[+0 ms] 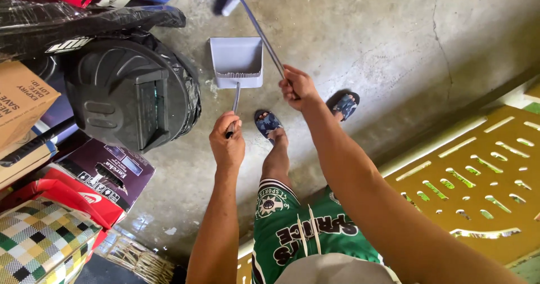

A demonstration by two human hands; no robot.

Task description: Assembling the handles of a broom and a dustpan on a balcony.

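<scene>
Head view: left hand clamped round the grey dustpan handle, pan mouth pointing away, just right of the black bin; right hand gripping broom handle, slanting up-left beyond the dustpan.

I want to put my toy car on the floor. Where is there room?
The concrete floor is bare right of the broom, up past the right hand. A smaller patch lies below the black bin, beside the left hand. The left side is crowded with boxes; the dustpan fills the middle.
</scene>
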